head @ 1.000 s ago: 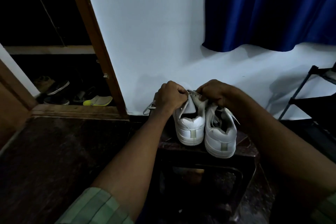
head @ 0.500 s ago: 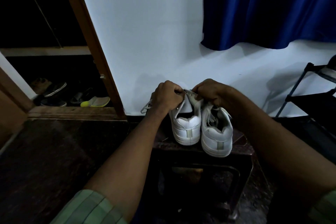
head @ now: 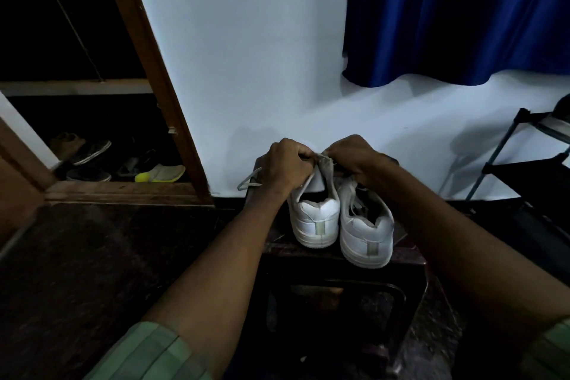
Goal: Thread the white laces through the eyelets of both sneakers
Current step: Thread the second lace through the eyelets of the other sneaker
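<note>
a home entryway: shoes by a doorway, blue curtain.

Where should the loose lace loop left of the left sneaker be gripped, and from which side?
Probably pinch the lace loop at its free outer bend, coming from the left. That end hangs clear of the left sneaker. Its inner end runs under the left hand, so it is blocked. The right hand is busy at the tongue.

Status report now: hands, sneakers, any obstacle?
Left hand and right hand both pinch lace at left sneaker tongue. Right sneaker beside it, untouched. No obstacle seen.
</note>
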`<move>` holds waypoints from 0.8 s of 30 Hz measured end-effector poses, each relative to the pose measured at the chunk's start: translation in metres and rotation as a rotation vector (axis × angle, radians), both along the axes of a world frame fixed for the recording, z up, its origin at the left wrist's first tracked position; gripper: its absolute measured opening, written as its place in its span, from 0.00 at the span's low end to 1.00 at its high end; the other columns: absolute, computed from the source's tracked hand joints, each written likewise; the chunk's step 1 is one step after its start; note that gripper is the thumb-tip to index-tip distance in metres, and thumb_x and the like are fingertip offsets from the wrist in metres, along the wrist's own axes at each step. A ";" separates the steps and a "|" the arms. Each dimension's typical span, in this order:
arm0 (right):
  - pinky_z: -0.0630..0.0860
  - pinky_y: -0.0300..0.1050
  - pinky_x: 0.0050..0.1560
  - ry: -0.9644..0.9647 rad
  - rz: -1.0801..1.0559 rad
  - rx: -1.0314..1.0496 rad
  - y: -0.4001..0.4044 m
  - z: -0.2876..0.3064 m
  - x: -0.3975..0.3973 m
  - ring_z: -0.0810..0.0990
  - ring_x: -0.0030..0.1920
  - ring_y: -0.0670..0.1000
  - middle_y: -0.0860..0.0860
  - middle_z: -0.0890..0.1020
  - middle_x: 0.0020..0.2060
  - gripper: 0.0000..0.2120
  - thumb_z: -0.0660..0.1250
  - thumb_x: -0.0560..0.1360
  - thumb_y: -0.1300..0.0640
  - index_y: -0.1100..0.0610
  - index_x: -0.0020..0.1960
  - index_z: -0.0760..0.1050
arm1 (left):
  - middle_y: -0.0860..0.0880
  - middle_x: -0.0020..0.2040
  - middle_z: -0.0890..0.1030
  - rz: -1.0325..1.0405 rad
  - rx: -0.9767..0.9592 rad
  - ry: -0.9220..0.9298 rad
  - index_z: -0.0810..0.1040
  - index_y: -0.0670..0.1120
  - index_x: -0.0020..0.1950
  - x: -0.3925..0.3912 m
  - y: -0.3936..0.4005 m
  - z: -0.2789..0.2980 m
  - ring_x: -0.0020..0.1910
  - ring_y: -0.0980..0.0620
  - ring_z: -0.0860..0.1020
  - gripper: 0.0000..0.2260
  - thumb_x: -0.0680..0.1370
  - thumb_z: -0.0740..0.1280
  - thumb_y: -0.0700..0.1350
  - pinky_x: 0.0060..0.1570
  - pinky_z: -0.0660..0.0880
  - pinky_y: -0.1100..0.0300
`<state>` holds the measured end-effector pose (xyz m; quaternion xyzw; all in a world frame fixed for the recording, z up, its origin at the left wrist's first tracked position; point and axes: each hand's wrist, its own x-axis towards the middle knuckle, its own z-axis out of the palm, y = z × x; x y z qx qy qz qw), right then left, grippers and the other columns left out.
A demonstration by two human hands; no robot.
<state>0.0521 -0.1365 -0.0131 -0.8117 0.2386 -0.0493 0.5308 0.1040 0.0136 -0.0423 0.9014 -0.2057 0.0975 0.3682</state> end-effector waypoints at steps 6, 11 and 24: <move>0.86 0.55 0.45 0.001 -0.077 -0.156 0.002 -0.006 0.005 0.87 0.40 0.56 0.56 0.87 0.36 0.02 0.76 0.68 0.60 0.59 0.39 0.86 | 0.57 0.45 0.88 -0.075 -0.005 0.020 0.89 0.59 0.47 0.004 0.006 0.000 0.48 0.56 0.85 0.05 0.73 0.76 0.51 0.48 0.82 0.59; 0.85 0.54 0.35 -0.115 -0.136 0.278 -0.002 0.005 -0.002 0.84 0.34 0.61 0.66 0.82 0.41 0.08 0.61 0.76 0.69 0.69 0.50 0.78 | 0.59 0.43 0.87 -0.063 0.063 -0.003 0.88 0.61 0.46 0.008 0.009 0.006 0.46 0.55 0.84 0.06 0.72 0.74 0.52 0.47 0.82 0.57; 0.76 0.44 0.40 -0.049 0.256 -0.619 -0.024 0.014 -0.008 0.80 0.37 0.51 0.52 0.84 0.35 0.11 0.73 0.75 0.53 0.57 0.38 0.83 | 0.55 0.45 0.84 -0.164 0.161 0.019 0.87 0.55 0.43 0.020 0.012 0.001 0.50 0.51 0.83 0.15 0.72 0.66 0.62 0.50 0.81 0.49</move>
